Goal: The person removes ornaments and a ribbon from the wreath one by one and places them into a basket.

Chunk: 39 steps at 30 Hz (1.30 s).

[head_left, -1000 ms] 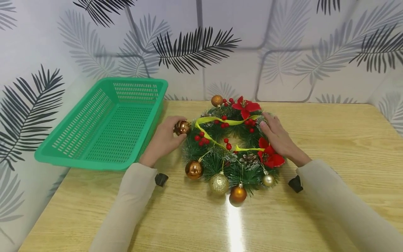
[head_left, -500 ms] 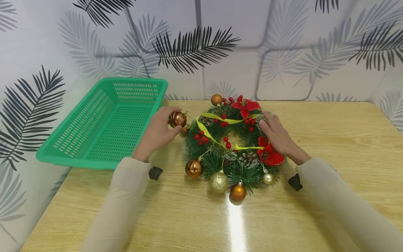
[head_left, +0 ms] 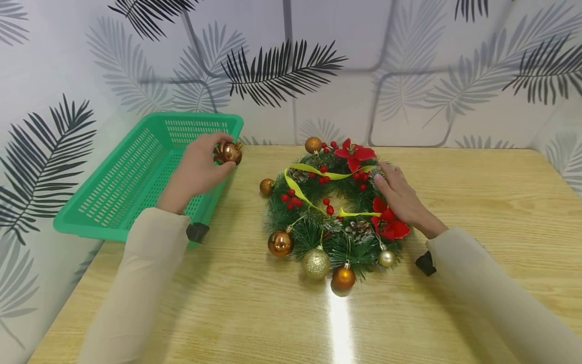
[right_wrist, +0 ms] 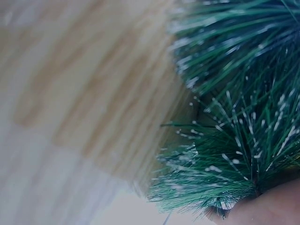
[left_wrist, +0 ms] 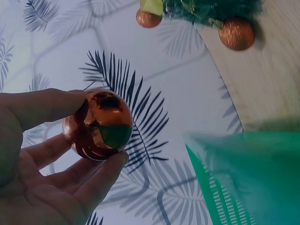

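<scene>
My left hand (head_left: 198, 164) pinches a shiny copper bauble (left_wrist: 101, 124) between thumb and fingertips, over the right rim of the green basket (head_left: 86, 233). Flat on the table lies a green wreath (head_left: 291, 215) with red flowers, berry clusters and pinecones. A loose yellow ribbon (head_left: 297, 194) runs across it. My right hand (head_left: 402, 199) rests on the wreath's right side, thumb and fingers spread and fairly straight beside a pinecone. In the right wrist view, frosted needles (right_wrist: 243, 126) hide most of that hand.
Several baubles hang round the wreath, among them a copper one (head_left: 280, 243), a gold glitter one (head_left: 316, 264) and an orange one (head_left: 343, 278). A small bronze bauble (head_left: 267, 186) sits at its left edge. A leaf-patterned wall (head_left: 336, 108) stands behind the table.
My left hand has carried the copper bauble from the wreath's left edge leftward and back to the basket rim, uncovering the small bronze bauble. My right hand has stayed on the wreath.
</scene>
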### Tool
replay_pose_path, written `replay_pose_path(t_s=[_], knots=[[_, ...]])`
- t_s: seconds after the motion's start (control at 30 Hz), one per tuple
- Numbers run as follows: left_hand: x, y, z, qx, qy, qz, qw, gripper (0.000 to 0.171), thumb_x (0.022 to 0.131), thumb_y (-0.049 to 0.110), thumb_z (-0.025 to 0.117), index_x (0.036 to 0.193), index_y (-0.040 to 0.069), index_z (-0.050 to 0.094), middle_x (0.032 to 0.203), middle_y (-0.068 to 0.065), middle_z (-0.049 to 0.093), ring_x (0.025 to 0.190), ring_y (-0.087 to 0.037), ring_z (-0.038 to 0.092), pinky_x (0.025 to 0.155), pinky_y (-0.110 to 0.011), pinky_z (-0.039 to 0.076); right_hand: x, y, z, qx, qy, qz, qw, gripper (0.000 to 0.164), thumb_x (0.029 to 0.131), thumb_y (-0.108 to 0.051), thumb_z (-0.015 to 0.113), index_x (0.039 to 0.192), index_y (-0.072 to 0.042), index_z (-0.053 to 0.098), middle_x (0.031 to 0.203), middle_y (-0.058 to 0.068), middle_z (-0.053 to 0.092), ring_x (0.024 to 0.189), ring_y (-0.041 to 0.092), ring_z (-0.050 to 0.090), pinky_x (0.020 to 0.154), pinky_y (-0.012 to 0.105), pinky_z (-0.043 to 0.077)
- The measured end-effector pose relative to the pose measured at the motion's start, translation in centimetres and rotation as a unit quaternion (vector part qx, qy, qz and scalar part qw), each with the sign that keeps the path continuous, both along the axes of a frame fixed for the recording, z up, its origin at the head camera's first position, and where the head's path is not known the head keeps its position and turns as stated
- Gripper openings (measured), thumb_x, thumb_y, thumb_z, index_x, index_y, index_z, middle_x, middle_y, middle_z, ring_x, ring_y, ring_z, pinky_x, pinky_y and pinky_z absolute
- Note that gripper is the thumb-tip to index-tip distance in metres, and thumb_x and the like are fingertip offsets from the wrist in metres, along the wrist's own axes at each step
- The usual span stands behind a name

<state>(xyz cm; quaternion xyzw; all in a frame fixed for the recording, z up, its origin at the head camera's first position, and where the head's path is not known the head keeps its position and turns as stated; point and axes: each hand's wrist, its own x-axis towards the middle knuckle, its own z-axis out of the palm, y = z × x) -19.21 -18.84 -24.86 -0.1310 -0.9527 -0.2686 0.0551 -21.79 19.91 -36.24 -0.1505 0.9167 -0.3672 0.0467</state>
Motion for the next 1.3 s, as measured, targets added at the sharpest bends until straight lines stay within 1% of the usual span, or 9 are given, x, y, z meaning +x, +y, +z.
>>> replay_pose_path(t_s=[0.1,0.3,0.47,0.7,1.0,1.2,1.3], knots=[[-0.4,-1.0,0.5,0.001,-0.015,0.011,0.9998,0.044,0.09,0.009,0.061,0.13,-0.003,0.048,0.126,-0.025,0.049,0.109,-0.038,0.049,0.088,-0.051,0.044,0.0,0.1,-0.1,0.001,-0.001,0.001,1.0,0.068,0.102,-0.049,0.018,0.154,-0.006,0.006,0.159,0.021,0.004,0.144,0.043,-0.01,0.109,0.071,-0.001],[-1.3,-3.1,1.4,-0.017,-0.055,0.034,0.9977,0.047,0.089,0.012,0.061,0.13,-0.003,0.045,0.123,-0.026,0.05,0.11,-0.039,0.049,0.088,-0.052,0.044,0.0,0.1,-0.1,0.0,0.002,0.002,1.0,0.068,0.102,-0.048,0.019,0.154,-0.006,0.006,0.159,0.021,0.004,0.145,0.043,-0.01,0.11,0.069,-0.002],[-2.3,-4.9,1.7,-0.023,-0.08,0.045,0.9955,0.049,0.09,0.013,0.058,0.133,-0.004,0.041,0.124,-0.028,0.048,0.106,-0.04,0.051,0.086,-0.052,0.045,0.0,0.1,-0.1,0.002,0.002,0.001,1.0,0.069,0.102,-0.049,0.018,0.154,-0.005,0.006,0.159,0.021,0.004,0.145,0.043,-0.01,0.111,0.068,-0.002],[-3.9,-7.7,0.9,-0.054,-0.103,0.043,0.9923,0.053,0.091,0.015,0.058,0.135,-0.006,0.037,0.127,-0.033,0.044,0.104,-0.044,0.05,0.083,-0.055,0.044,-0.1,0.1,-0.2,0.001,-0.001,0.002,1.0,0.068,0.102,-0.048,0.018,0.154,-0.006,0.006,0.159,0.021,0.004,0.144,0.043,-0.01,0.11,0.069,-0.002],[-5.5,-9.6,0.1,-0.073,-0.143,0.041,0.9862,0.054,0.09,0.019,0.06,0.132,-0.006,0.038,0.129,-0.035,0.043,0.108,-0.046,0.048,0.085,-0.057,0.043,0.0,0.2,0.1,-0.001,0.003,-0.001,1.0,0.068,0.102,-0.049,0.018,0.154,-0.006,0.007,0.159,0.021,0.004,0.144,0.043,-0.01,0.109,0.07,-0.002],[-6.4,-11.1,-1.3,-0.068,-0.17,0.036,0.9824,0.053,0.09,0.017,0.061,0.131,-0.006,0.038,0.131,-0.036,0.043,0.112,-0.047,0.047,0.089,-0.059,0.041,0.0,0.3,0.0,0.0,-0.001,-0.001,1.0,0.067,0.102,-0.048,0.019,0.154,-0.007,0.007,0.159,0.019,0.004,0.145,0.042,-0.01,0.109,0.07,-0.001],[-6.7,-11.8,-2.2,-0.074,-0.179,0.031,0.9805,0.052,0.089,0.018,0.062,0.131,-0.005,0.04,0.13,-0.036,0.044,0.113,-0.047,0.047,0.09,-0.06,0.041,0.0,0.3,-0.1,-0.003,-0.006,-0.002,1.0,0.067,0.102,-0.049,0.018,0.154,-0.007,0.007,0.16,0.019,0.004,0.145,0.041,-0.01,0.108,0.071,-0.002]])
